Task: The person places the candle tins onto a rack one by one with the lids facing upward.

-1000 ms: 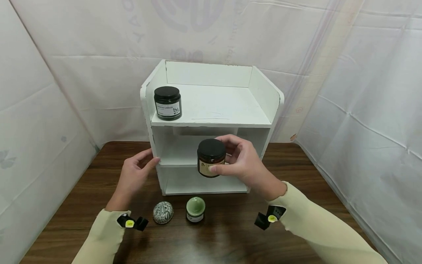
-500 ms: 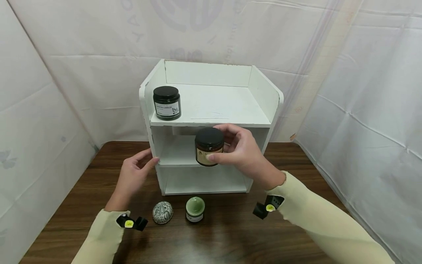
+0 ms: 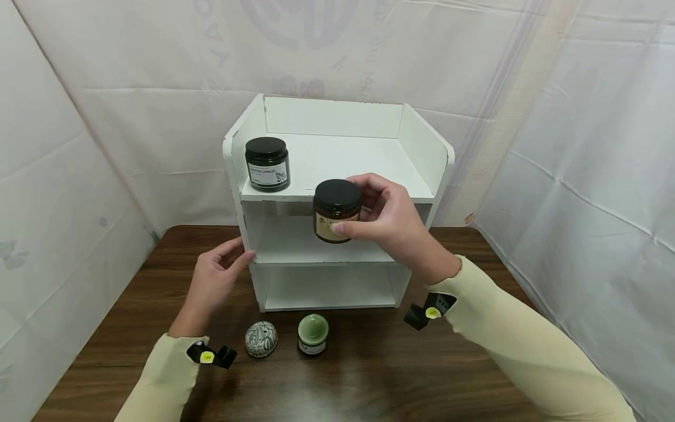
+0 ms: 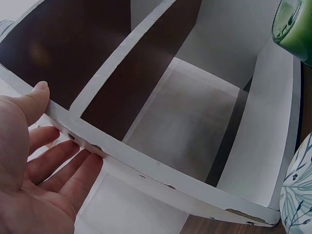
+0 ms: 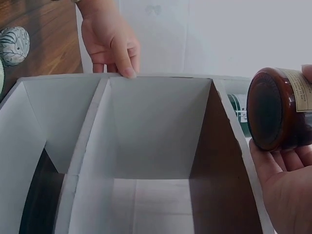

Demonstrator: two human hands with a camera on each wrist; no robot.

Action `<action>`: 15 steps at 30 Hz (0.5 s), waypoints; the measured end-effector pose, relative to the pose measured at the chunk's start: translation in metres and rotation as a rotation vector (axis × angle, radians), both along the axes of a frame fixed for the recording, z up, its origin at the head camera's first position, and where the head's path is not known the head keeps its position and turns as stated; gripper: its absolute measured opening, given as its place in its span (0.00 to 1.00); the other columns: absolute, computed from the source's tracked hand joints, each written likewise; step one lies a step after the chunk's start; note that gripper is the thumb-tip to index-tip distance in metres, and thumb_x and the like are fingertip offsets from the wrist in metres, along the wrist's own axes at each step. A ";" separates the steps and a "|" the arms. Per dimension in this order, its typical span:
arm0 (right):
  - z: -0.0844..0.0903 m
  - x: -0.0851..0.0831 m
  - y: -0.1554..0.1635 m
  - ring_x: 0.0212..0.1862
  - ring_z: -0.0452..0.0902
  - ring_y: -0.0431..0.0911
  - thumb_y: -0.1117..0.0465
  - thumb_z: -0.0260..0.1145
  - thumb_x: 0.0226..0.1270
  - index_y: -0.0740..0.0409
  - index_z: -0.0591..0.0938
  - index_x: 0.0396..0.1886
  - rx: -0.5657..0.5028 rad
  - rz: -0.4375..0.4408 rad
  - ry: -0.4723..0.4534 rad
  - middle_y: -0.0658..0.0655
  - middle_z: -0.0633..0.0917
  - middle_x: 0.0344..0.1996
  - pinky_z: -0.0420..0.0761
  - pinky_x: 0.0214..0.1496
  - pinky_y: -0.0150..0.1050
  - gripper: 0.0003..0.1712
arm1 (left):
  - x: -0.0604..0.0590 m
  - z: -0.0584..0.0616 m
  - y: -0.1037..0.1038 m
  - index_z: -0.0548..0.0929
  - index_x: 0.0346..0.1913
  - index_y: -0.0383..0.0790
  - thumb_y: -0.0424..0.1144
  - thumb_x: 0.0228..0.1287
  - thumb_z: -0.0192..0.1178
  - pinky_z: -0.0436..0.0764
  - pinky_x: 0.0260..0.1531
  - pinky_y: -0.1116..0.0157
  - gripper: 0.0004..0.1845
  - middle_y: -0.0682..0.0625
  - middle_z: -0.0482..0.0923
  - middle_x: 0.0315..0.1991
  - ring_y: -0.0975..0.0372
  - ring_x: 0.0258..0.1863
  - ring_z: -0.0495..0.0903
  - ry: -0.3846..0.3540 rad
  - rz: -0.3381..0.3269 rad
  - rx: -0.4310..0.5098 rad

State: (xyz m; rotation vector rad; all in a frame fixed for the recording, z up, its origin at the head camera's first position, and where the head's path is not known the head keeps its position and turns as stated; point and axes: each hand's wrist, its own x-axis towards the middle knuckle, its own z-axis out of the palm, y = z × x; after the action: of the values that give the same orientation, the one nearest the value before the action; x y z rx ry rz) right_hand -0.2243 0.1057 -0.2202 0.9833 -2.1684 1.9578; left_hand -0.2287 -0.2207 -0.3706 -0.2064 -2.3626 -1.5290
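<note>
on the wooden table (image 3: 369,375), nearest the person, i see a round leaf-patterned thing (image 3: 261,339) beside a small green jar (image 3: 313,335); past them the left hand (image 3: 213,275), fingers relaxed and parted, touches the left side of the white shelf (image 3: 358,146); the right hand (image 3: 389,221) curls thumb and fingers round a brown jar (image 3: 336,205), upright before the shelf's top edge; farther up stands a dark green jar (image 3: 268,165)

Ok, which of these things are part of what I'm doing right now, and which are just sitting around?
Likely in the job:
the amber jar, held in your right hand
the white shelf, touched by your left hand

Just sitting around, apparently:
the white-labelled jar, on the shelf's top board
the green jar, on the table
the patterned round object, also there
</note>
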 end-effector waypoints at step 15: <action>0.019 -0.022 -0.013 0.49 0.85 0.47 0.73 0.77 0.49 0.62 0.80 0.56 -0.069 -0.003 -0.019 0.58 0.86 0.50 0.84 0.51 0.35 0.30 | -0.003 -0.003 -0.001 0.76 0.70 0.39 0.53 0.73 0.63 0.79 0.46 0.82 0.31 0.40 0.79 0.66 0.66 0.58 0.81 0.007 -0.003 -0.009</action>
State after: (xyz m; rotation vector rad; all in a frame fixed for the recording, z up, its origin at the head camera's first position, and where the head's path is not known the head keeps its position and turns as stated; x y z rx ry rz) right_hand -0.2458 0.0923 -0.2017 0.9542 -2.0949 2.0343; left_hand -0.2320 -0.2222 -0.3740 -0.2172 -2.3651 -1.5168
